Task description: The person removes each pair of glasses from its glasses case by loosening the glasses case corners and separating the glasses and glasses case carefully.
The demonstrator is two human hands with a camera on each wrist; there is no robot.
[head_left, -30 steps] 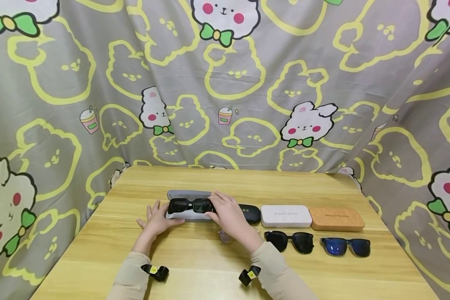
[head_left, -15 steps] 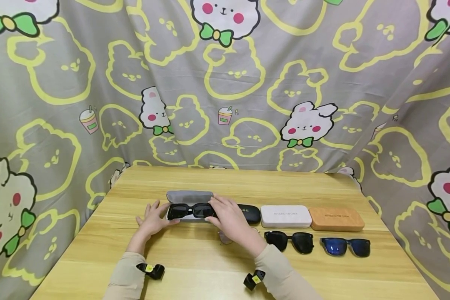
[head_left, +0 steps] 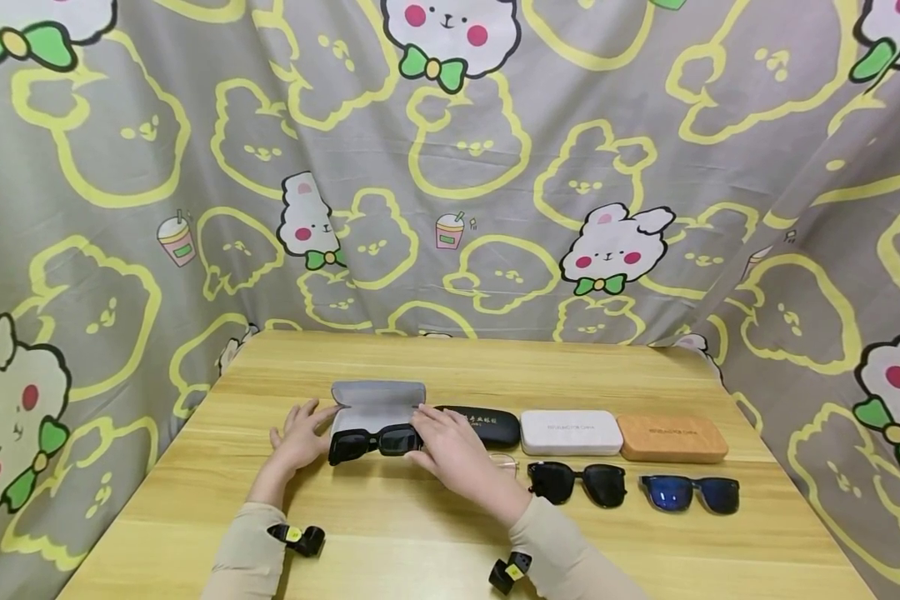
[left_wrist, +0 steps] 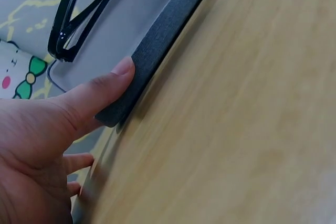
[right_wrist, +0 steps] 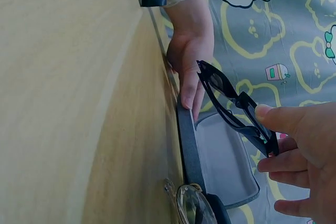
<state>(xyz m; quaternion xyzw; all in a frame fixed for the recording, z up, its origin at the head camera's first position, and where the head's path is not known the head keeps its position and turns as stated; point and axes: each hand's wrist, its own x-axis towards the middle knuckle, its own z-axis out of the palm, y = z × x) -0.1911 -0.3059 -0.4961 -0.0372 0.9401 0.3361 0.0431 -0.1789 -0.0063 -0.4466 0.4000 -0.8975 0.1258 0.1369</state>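
Note:
My right hand (head_left: 457, 450) pinches black rectangular sunglasses (head_left: 375, 442) by one end, thumb against fingers. They hang over the front edge of an open grey glasses case (head_left: 378, 392), lenses toward me, as the right wrist view also shows the sunglasses (right_wrist: 239, 111) lifted above the case's pale inside. My left hand (head_left: 300, 437) holds the left end of that case; in the left wrist view its thumb lies on the dark front wall of the case (left_wrist: 163, 30), with the other fingers behind the end.
To the right stand a black case (head_left: 487, 427), a white case (head_left: 572, 433) and an orange case (head_left: 675, 438), all closed. Thin-framed glasses (head_left: 506, 464), black sunglasses (head_left: 579, 483) and blue-lensed sunglasses (head_left: 690, 494) lie before them. A patterned curtain (head_left: 450, 167) hangs behind the wooden table (head_left: 390, 542).
The sunglasses have come down and toward me, from over the case's inside to its front edge, uncovering the pale lining. My right hand moved along with them; the left shifted slightly leftward.

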